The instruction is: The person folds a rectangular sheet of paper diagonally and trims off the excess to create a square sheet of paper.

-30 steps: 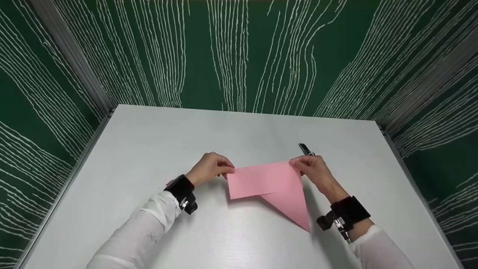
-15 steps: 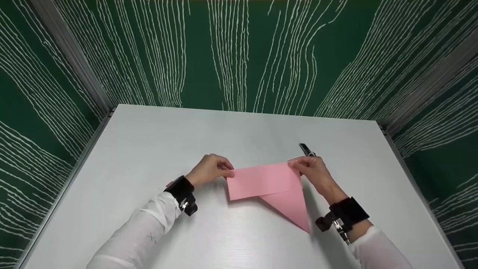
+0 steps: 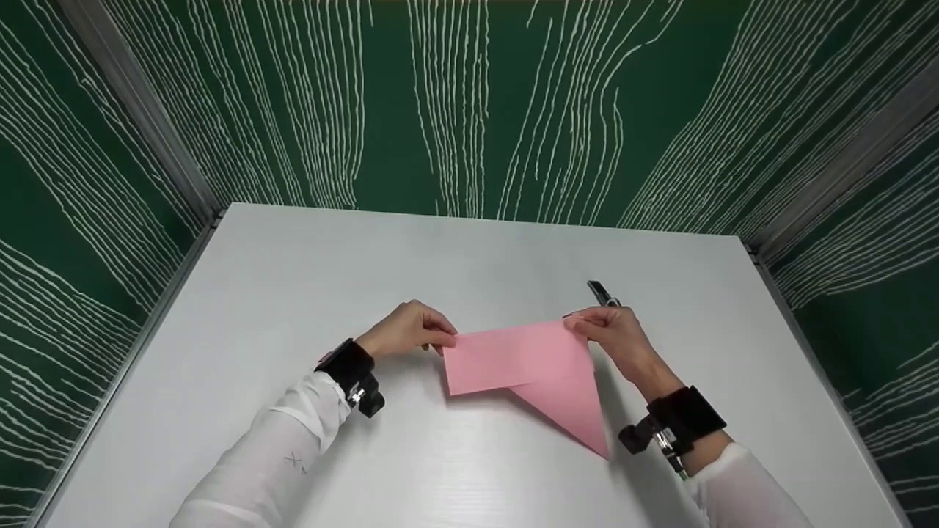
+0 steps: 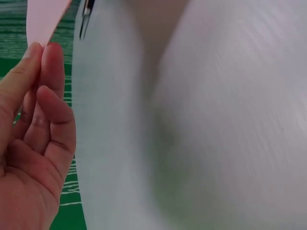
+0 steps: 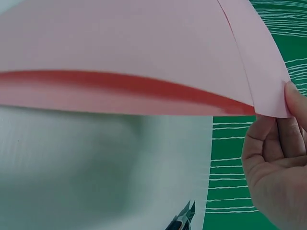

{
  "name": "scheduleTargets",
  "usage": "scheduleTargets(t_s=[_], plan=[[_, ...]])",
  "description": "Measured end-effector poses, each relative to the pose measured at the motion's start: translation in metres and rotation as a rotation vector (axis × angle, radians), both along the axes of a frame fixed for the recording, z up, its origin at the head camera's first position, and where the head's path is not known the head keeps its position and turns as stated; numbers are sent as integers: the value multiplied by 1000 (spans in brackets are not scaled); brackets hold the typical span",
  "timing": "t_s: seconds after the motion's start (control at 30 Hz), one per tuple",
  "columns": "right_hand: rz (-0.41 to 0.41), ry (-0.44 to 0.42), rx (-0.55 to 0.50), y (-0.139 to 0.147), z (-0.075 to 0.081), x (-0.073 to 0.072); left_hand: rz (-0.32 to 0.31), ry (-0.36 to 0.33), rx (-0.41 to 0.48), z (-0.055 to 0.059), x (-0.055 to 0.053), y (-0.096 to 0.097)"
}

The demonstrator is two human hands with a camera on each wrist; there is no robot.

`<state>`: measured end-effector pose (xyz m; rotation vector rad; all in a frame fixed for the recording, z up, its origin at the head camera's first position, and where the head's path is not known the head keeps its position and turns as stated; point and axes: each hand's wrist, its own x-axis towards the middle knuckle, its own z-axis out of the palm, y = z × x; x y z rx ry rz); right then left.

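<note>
Taking the pink paper as the middle of the clock in the head view, a white sleeve (image 3: pixel 271 449) reaches in from eight o'clock, with a black wrist device (image 3: pixel 346 365) at nine. Just beyond it, between nine and ten, the left hand (image 3: pixel 411 328) pinches the paper's left end between thumb and finger, its other fingers loosely bent. The pink paper (image 3: pixel 522 358) lies between the two hands over the white worktop (image 3: pixel 381 271): a band across the top, with a pointed flap hanging toward half past four. The right wrist view shows it doubled, a gap open between the layers. Behind, at twelve, stands a green wall (image 3: pixel 389 110) with pale wavy lines. A dark tool (image 3: pixel 600 292) with a two-pronged tip lies on the worktop, pointing to about half past ten. Just at its six o'clock, the right hand (image 3: pixel 610 334) pinches the paper's upper right corner, thumb on top.
</note>
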<state>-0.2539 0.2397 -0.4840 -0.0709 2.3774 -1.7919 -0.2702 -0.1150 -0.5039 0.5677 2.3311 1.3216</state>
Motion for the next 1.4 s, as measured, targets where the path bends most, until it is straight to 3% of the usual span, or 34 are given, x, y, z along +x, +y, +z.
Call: scheduleTargets(t_s=[0.2,0.37,0.57,0.9,1.2,1.4], plan=[[-60,-9,-34,-11,4,4,-29,94,-100,5,8,16],[-72,-1,-39,-26,7,7,-2,158,-69,12,12,42],[-48,14,-40,-28,8,7,46,96,-48,14,13,51],[31,9,-106,-26,9,8,-19,54,-25,16,13,46],[35,8,-101,-26,9,8,-72,56,-6,15,12,44],[28,14,-11,-21,10,7,10,41,12,14,13,43]])
